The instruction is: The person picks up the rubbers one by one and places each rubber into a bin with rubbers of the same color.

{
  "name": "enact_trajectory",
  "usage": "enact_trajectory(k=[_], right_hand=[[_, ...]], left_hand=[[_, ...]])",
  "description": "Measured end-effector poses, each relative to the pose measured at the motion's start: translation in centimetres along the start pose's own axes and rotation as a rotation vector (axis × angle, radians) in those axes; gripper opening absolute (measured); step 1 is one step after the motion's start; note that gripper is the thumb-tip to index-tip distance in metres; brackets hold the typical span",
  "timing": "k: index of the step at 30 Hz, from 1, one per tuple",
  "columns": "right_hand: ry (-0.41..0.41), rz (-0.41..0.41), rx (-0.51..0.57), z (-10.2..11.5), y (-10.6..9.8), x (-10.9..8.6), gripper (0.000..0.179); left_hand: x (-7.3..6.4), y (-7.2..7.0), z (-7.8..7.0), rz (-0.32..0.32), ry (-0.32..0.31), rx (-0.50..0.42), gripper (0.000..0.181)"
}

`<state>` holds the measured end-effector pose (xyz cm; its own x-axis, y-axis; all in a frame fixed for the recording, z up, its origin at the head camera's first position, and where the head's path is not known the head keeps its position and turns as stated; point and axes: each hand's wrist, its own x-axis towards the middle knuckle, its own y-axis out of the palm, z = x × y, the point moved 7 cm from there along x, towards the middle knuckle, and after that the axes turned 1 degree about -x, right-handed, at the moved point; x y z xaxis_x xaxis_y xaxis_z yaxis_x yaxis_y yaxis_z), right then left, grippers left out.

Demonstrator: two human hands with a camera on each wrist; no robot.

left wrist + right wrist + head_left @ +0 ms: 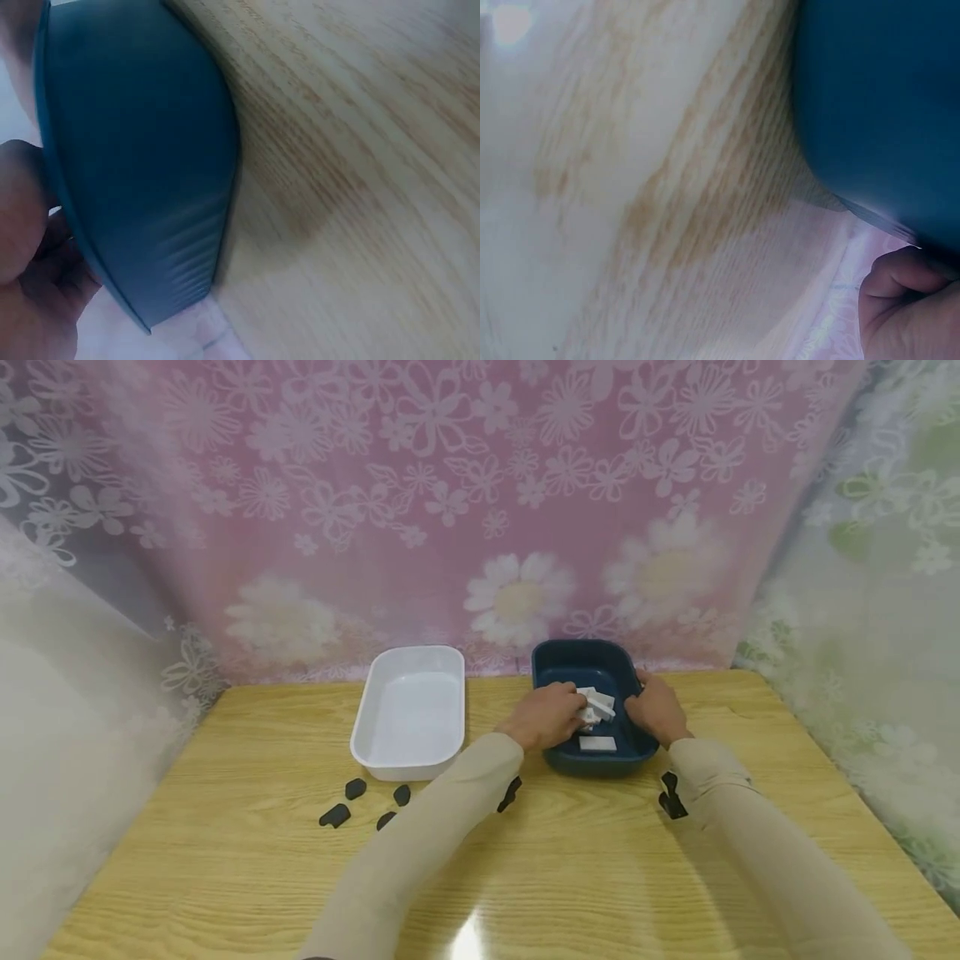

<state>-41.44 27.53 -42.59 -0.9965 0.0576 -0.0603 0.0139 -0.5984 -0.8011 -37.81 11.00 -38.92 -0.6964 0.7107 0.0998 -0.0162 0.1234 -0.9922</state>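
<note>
1. Dark blue tray (600,767), standing on the wood-grain table (585,877) near its far edge; the outer wall fills a large part of both wrist views
2. White pieces (598,702), heaped loosely inside the dark blue tray, about its middle; they overlap, and their exact number cannot be made out
3. Flat white block (597,743), rectangular, lying inside the dark blue tray toward its near wall
4. Left hand (546,716), extended over the left rim of the dark blue tray, its fingers bent and set close at the left side of the white pieces; whether they pinch one cannot be told
5. Right hand (660,708), gripping the right rim of the dark blue tray; the right wrist view shows its fingers curled beside the outer wall
6. White tray (408,772), similar in shape, to the left of the dark blue tray and apart from it
7. Small dark pieces (335,815), four visible, scattered to the left of the dark blue tray and nearer the person, one partly covered by the left sleeve (420,852)
8. Floral curtain (375,468), pink with white blossoms, hanging behind the dark blue tray
</note>
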Motion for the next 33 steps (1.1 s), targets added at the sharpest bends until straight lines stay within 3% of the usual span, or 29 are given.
enact_trajectory(k=[8, 16, 20, 24, 33], right_hand=[[0.012, -0.018, -0.005, 0.5, 0.0, -0.1, 0.066], [0.028, -0.02, 0.01, 0.0, 0.1, -0.1, 0.065], [0.032, -0.014, 0.016, 0.1, 0.2, -0.2, 0.065], [0.031, -0.005, 0.035, 0.5, 0.4, -0.5, 0.065], [0.011, 0.016, 0.128, -0.3, 0.3, -0.4, 0.062]], left_hand=[[0.8, 1.2, -0.1, 0.103, -0.052, 0.025, 0.014], [0.9, 1.7, -0.4, 0.145, -0.094, 0.031, 0.006], [0.5, 1.6, -0.2, 0.144, -0.097, -0.03, 0.006], [-0.1, 0.8, 0.2, 0.097, -0.057, -0.076, 0.017], [-1.9, -1.8, 1.6, -0.088, -0.029, -0.002, 0.02]])
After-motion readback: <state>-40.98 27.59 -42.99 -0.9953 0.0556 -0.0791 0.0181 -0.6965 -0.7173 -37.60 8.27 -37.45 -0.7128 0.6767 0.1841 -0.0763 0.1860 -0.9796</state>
